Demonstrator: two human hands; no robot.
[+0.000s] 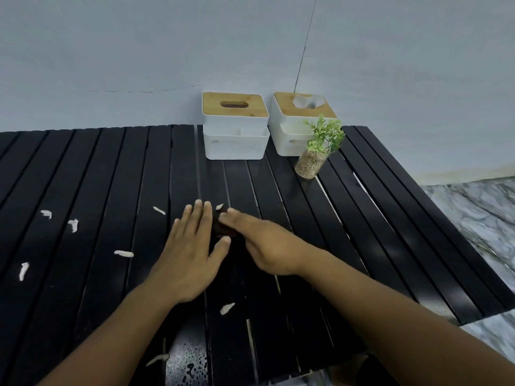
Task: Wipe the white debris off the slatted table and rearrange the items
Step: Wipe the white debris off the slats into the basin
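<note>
On the black slatted table [111, 176], several white debris scraps lie scattered, such as one scrap [124, 254] at the left, another [227, 308] near the front and a small scrap [219, 207] by my fingertips. A dark cloth [223, 227] sits at the table's middle between my hands. My left hand [192, 252] lies flat with its fingers apart and its thumb at the cloth's edge. My right hand [264, 243] reaches in from the right, fingers laid over the cloth and gripping it. Most of the cloth is hidden under my hands.
Two white tissue boxes with wooden lids stand at the back: the left box [235, 140] has an empty slot, and tissue pokes out of the right box [289, 135]. A small green plant in a glass jar [310, 164] stands before the right box. Marble floor [473, 218] lies beyond the table's right edge.
</note>
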